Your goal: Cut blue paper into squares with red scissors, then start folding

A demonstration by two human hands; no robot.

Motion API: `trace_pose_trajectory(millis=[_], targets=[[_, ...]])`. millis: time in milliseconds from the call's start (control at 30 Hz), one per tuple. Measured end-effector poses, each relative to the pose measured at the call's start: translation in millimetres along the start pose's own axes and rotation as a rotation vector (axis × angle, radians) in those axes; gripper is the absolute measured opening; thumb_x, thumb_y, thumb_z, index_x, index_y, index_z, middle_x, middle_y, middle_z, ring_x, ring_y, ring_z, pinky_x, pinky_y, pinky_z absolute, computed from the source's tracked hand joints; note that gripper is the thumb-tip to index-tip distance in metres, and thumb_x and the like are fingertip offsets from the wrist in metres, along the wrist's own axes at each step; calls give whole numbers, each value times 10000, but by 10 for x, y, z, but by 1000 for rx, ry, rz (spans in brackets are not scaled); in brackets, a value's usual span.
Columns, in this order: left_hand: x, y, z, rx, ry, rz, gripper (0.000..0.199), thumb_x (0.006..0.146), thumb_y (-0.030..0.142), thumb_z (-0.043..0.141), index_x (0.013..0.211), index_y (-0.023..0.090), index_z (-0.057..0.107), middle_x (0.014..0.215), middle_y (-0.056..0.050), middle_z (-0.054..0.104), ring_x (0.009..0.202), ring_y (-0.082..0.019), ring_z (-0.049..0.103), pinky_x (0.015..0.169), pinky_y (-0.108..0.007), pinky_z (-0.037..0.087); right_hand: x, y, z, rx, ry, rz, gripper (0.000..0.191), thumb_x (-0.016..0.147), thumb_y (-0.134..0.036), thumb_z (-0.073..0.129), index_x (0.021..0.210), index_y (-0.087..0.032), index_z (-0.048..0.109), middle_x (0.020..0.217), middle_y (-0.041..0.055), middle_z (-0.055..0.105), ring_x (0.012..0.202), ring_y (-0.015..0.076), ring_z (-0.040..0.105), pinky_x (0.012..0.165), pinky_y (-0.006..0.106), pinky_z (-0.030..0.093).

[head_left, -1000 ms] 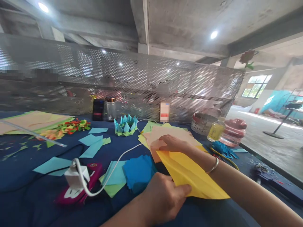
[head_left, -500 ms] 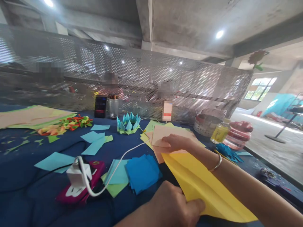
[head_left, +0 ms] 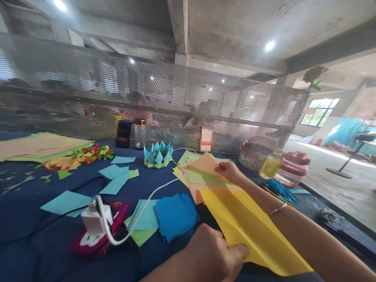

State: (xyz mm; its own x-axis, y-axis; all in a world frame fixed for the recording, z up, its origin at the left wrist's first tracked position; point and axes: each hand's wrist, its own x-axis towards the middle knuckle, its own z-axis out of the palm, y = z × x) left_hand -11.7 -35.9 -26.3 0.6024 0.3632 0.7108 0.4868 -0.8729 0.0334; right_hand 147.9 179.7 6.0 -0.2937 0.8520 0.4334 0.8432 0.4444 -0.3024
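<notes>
My left hand [head_left: 216, 248], at the bottom centre, is closed on the near left edge of a large yellow sheet [head_left: 252, 225]. Further back, my right hand [head_left: 229, 171] pinches a peach paper sheet [head_left: 205, 166] and holds it up at a slant over a pile of peach and green papers [head_left: 192, 190]. The yellow sheet slopes down to the right below my right forearm, which wears a silver bracelet. Left of my left hand lies a stack of blue paper squares [head_left: 176, 215].
A purple power strip [head_left: 114, 215] with a white plug and cable lies at left. Light blue papers [head_left: 66, 203] and a folded paper ring [head_left: 158, 156] are behind. A yellow bottle [head_left: 270, 165] and pink jug [head_left: 292, 168] stand at right, before a perforated screen [head_left: 170, 90].
My right hand, earlier flat on the peach paper, has moved slightly right and closed on a sheet, lifting it and showing green paper beneath. My left hand keeps its hold.
</notes>
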Motion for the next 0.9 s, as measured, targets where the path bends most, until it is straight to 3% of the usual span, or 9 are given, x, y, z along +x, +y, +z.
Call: trace_pose_trajectory(millis=[233,433,633,733,900], targets=[[-20,0,-1,-66,-58,-44,137,830,199,475,888,215,598,608,8,656,533,-128,627,435,-189,393,-54,130,-84,44,189,88,301,750,-459,469,632,-185,513,515,-19,490,487,117,394,454,217,283],[9,-9,-65,-110,-110,-95,174,820,189,470,930,202,604,629,-4,671,531,-153,632,437,-208,407,-292,24,-217,22,206,-14,269,795,-393,448,729,-177,595,580,2,573,518,126,449,493,214,324],[-44,-33,5,-65,-127,-218,229,794,198,478,991,203,594,606,-11,669,507,-180,629,440,-232,428,-779,-189,-482,-28,145,-133,262,870,-333,442,914,-206,668,738,26,696,578,143,591,599,230,420],[-64,-47,46,-36,-82,-282,245,785,193,484,1001,198,598,570,-7,658,487,-170,623,458,-224,445,-1046,-311,-642,-101,41,-233,273,900,-284,429,998,-213,674,745,28,726,613,165,664,575,235,463],[-54,-58,55,28,84,-370,215,788,176,468,939,207,618,537,4,649,453,-165,613,437,-226,428,-1453,-306,-817,-155,72,-388,308,911,-198,393,1052,-201,667,926,68,745,778,193,711,683,266,559]])
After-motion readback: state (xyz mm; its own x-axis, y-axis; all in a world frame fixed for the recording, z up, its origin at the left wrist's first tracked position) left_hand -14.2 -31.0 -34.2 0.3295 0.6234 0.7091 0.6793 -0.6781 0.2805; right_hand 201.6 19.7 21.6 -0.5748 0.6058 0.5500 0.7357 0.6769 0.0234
